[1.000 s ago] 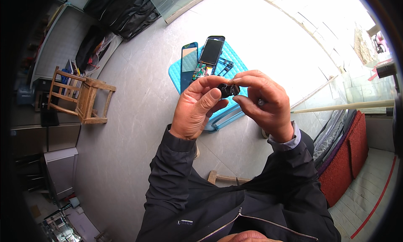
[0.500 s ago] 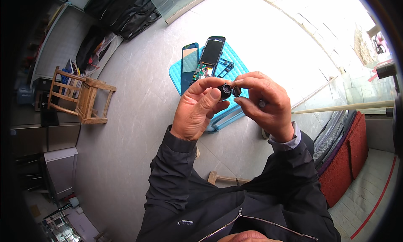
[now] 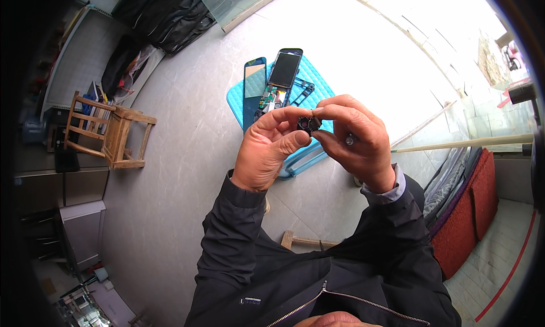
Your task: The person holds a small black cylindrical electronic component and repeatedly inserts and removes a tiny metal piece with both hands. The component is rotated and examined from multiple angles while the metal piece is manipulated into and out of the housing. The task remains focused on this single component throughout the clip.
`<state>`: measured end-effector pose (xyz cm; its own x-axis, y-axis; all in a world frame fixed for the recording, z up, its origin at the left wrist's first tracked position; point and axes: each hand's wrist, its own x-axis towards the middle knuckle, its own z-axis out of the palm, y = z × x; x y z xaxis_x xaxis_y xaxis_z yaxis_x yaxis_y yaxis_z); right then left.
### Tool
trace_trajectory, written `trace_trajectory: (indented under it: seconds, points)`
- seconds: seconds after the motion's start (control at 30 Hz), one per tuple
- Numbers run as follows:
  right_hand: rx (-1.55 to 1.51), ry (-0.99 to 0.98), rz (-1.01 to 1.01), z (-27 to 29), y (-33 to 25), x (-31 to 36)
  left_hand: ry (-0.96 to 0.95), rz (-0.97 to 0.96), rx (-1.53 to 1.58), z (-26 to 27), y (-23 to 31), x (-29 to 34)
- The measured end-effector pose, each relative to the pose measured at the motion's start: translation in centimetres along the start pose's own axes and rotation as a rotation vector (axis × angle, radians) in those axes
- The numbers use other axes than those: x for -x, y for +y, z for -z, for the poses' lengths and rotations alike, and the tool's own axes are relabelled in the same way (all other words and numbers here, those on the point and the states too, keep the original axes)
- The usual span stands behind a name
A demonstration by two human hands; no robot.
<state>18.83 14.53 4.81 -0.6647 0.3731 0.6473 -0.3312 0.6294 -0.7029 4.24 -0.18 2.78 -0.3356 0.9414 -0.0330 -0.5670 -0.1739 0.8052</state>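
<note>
My left hand (image 3: pixel 262 151) pinches a small black part with a roundish ring in its face (image 3: pixel 305 124) between thumb and fingers. My right hand (image 3: pixel 363 131) closes thumb and fingertips on a small dark piece (image 3: pixel 316 123) right against it; where one ends and the other begins is hard to see. A small shiny round end of something (image 3: pixel 349 139) shows among the curled right fingers. Beyond my hands, on a blue stool (image 3: pixel 319 80), lie an opened device with a dark screen and bare circuit board (image 3: pixel 285 70), a flat glossy panel (image 3: pixel 255 89) and a black plastic frame piece (image 3: pixel 305 89).
A wooden chair (image 3: pixel 120 137) stands on the grey tiled floor (image 3: pixel 164 213) at the left. Red matting and folded sheets (image 3: pixel 462 213) lean at the right, below a pale pole (image 3: pixel 465 143). Black bags (image 3: pixel 170 20) lie at the far left, beside a glass panel (image 3: pixel 241 6).
The two small black parts, apart by a narrow gap before, are now together. The part in my left hand has turned, and my right hand has shifted slightly left.
</note>
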Motion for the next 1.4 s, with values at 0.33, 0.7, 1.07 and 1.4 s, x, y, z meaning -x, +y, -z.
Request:
trace_trajectory:
  seconds: [0.33, 0.7, 1.07, 1.4]
  points:
    - [0.01, -0.007, 0.001, 0.0, -0.01, -0.07, 0.034, 0.015, -0.048, -0.29, 0.51, 0.24]
    - [-0.012, -0.039, -0.002, 0.16, 0.14, 0.08, -0.015, -0.068, -0.147, -0.24, 0.27, 0.19]
    - [-0.014, -0.018, -0.018, 0.37, 0.24, 0.13, -0.005, -0.072, -0.164, -0.4, 0.5, 0.24]
    - [0.002, -0.035, -0.011, 0.36, 0.01, 0.08, -0.011, -0.108, -0.181, -0.37, 0.12, -0.05]
